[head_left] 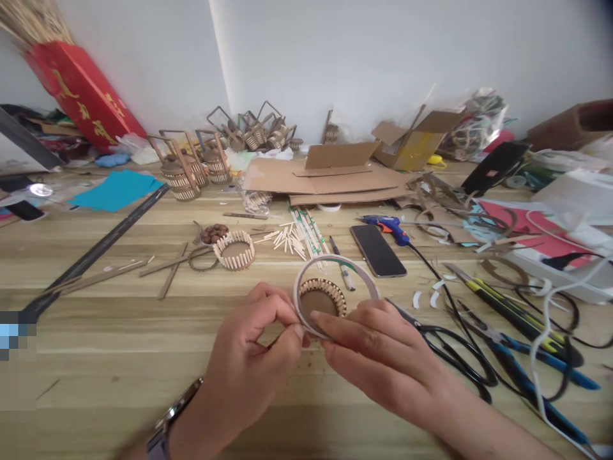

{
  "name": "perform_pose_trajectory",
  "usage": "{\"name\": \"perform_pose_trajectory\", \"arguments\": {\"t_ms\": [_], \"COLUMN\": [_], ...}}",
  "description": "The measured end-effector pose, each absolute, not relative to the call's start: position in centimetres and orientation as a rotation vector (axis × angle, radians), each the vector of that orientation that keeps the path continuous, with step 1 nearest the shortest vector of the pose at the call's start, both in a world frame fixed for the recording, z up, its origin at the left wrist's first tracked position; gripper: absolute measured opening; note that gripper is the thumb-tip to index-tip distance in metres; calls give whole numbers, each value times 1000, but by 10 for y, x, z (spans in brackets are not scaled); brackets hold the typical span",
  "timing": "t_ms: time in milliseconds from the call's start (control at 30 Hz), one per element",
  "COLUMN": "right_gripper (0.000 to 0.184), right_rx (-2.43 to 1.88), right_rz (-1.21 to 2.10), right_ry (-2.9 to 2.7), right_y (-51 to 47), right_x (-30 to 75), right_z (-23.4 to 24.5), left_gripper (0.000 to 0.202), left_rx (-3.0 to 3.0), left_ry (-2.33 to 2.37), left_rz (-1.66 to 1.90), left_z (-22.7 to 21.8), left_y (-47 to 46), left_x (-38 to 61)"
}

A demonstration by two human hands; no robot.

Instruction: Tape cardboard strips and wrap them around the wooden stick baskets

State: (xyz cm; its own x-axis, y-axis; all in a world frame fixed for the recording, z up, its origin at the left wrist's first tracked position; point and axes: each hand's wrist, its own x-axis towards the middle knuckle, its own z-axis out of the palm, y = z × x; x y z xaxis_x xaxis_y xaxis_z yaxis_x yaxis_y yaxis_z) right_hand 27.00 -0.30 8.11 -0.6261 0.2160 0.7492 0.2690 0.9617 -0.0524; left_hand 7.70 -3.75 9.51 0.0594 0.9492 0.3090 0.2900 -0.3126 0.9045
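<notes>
A wide pale ring [301,281], like a tape roll core with some green inside, stands tilted between my hands. The thumb and forefinger of my left hand [261,348] pinch together at its lower left edge; anything small between them is hidden. My right hand [387,354] grips the ring's lower right side, with the forefinger reaching inside. Through the ring shows a round stick-walled basket [338,295] with a brown base; whether it touches the ring I cannot tell. Farther left lies another ring of upright sticks [235,260], beside some brown beads [215,234].
Loose sticks [288,240], a pen [341,263], a phone [378,250] and a blue glue gun [390,227] lie beyond my hands. Black scissors [454,351], pliers [522,383] and a yellow-black cutter [517,313] are at right. Cardboard [282,177] and finished baskets [181,180] stand behind.
</notes>
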Motion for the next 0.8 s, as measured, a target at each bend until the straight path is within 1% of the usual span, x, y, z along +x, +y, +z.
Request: {"name": "perform_pose_trajectory", "arguments": {"t_ms": [167,233,300,333,367,433,467,533,667,800], "right_gripper": [21,20,19,19,22,22,20,16,20,21], "right_rx": [-338,-377,-558,-736,-832,-935,-941,-978,-1040,-1040], "right_rz": [-113,-92,-63,-55,-76,-172,-198,-179,-110,-59], "right_ry": [-2287,-2274,-2261,-2254,-2200,-1996,-1995,-2065,-2177,-2250], "right_y": [-10,-16,-17,-14,-8,13,25,49,76,76], "right_x": [274,281,291,295,299,305,306,309,313,311], "right_z": [84,91,97,98,97,88,81,62,30,25], "left_gripper": [18,18,21,22,21,20,21,26,30,38], "left_rx": [1757,1721,1519,1388,1331,1353,1375,1376,1311,1307], "left_ry": [1263,1365,1591,1706,1742,1665,1598,1480,1343,1268], "left_rz": [1289,1338,1475,1625,1648,1574,1495,1354,1235,1178], "left_z": [96,98,99,99,99,97,95,89,78,77], "left_y": [-38,-33,-26,-22,-19,-15,-14,-15,-19,-22], "left_x": [73,64,52,47,44,43,44,50,59,63]}}
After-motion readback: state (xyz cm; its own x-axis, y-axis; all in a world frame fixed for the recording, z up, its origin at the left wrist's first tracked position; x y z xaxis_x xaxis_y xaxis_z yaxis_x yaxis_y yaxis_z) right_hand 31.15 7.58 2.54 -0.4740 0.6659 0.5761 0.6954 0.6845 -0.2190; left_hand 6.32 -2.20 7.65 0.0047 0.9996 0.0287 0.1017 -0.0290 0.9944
